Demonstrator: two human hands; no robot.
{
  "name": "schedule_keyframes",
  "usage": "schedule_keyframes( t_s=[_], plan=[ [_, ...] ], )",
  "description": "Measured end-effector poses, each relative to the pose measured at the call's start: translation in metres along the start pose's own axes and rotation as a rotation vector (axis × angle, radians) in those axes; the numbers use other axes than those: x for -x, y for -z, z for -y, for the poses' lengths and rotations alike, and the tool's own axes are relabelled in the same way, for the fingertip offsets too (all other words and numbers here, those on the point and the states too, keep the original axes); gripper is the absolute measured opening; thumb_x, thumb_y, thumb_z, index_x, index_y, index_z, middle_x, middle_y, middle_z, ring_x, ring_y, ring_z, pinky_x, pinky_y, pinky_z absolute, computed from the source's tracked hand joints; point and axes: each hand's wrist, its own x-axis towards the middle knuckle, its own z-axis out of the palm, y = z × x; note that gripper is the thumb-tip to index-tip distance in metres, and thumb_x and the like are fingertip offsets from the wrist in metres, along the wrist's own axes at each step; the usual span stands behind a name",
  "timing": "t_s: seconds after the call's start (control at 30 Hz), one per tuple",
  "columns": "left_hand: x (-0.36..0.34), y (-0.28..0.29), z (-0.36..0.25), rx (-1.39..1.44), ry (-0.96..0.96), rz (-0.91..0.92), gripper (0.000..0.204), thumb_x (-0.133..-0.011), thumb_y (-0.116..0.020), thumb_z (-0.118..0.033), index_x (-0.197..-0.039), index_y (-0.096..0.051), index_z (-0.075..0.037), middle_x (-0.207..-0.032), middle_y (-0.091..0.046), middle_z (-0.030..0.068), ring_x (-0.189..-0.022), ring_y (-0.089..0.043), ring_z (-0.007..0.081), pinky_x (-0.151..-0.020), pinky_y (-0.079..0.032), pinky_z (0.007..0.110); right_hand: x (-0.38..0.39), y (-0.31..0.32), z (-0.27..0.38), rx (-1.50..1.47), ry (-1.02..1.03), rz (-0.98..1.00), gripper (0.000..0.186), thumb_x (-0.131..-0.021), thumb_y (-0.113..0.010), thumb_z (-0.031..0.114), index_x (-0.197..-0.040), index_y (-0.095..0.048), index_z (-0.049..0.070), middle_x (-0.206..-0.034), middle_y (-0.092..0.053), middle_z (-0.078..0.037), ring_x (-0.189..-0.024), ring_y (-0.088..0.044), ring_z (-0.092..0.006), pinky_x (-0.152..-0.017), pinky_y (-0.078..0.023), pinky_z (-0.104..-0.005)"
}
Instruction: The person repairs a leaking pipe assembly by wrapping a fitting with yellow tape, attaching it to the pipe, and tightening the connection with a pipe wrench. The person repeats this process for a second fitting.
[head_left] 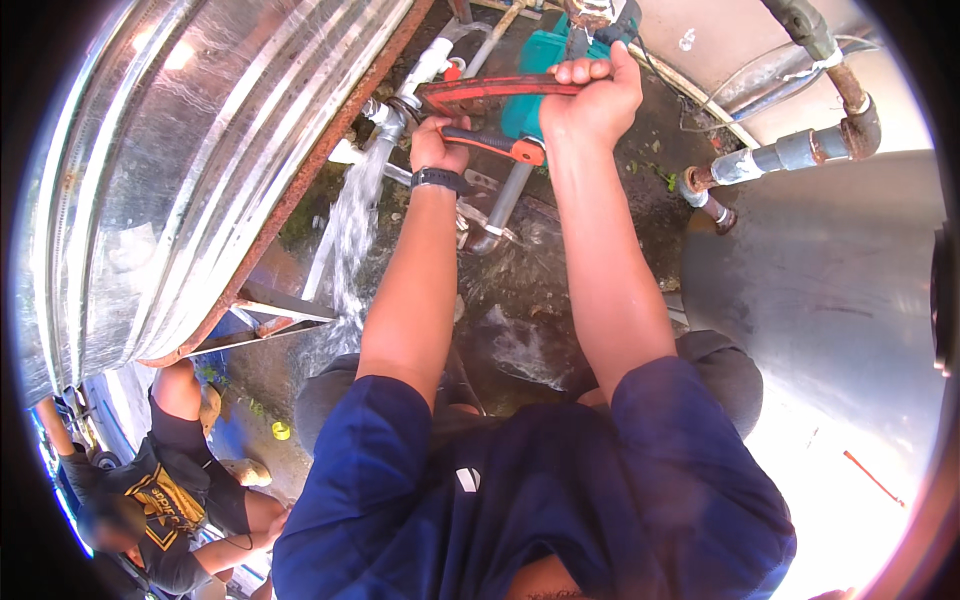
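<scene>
My right hand (595, 95) is closed round the end of a long red tool handle (490, 91). That handle reaches left to a grey pipe fitting (385, 118); its jaw or head cannot be made out. Below it, my left hand (437, 147), with a dark watch on the wrist, is closed at the left end of a black-and-orange tool grip (495, 142). Whether the red handle and this grip belong to one tool is unclear. Water (362, 210) gushes down from the fitting, just left of my left hand. A white pipe fitting (430, 62) stands beyond it.
A ribbed metal tank (150, 170) with a rusty rim fills the left. Behind my hands is a teal housing (535, 75). On the right, jointed pipes (785, 152) run above a grey tank (820, 270). Another person (190, 490) is at lower left. The ground (510, 290) is wet.
</scene>
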Motion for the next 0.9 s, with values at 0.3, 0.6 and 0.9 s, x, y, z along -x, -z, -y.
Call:
schedule_keyframes(
  t_s=[0.3, 0.6, 0.9],
  plan=[
    [0.101, -0.048, 0.040, -0.649, 0.018, -0.156, 0.031, -0.086, -0.070, -0.037, -0.098, -0.057, -0.012, -0.093, -0.060, 0.0083, -0.087, -0.061, 0.0233, -0.082, -0.048, 0.044, -0.009, 0.022, 0.010, 0.141, -0.055, 0.433, 0.042, -0.098, -0.057, 0.026, -0.061, -0.046, 0.010, -0.057, -0.046, -0.006, -0.057, -0.048, -0.0212, -0.073, -0.048, -0.0431],
    [0.109, -0.055, 0.036, -0.619, 0.167, -0.030, 0.024, -0.089, -0.064, -0.029, -0.094, -0.059, -0.006, -0.086, -0.061, 0.0085, -0.073, -0.063, 0.0234, -0.062, -0.054, 0.042, -0.005, 0.002, -0.003, 0.192, 0.024, 0.328, 0.038, -0.095, -0.052, 0.021, -0.061, -0.038, 0.014, -0.055, -0.038, -0.004, -0.054, -0.039, -0.0210, -0.072, -0.043, -0.0431],
    [0.087, -0.038, 0.052, -0.505, 0.089, -0.108, 0.040, -0.089, -0.067, -0.032, -0.103, -0.067, 0.006, -0.098, -0.070, 0.0123, -0.086, -0.068, 0.0223, -0.073, -0.053, 0.036, 0.007, -0.105, -0.069, 0.666, 0.462, 0.495, 0.044, -0.101, -0.054, 0.033, -0.069, -0.055, 0.002, -0.064, -0.049, -0.003, -0.063, -0.046, -0.0124, -0.060, -0.038, -0.0318]
  ],
)
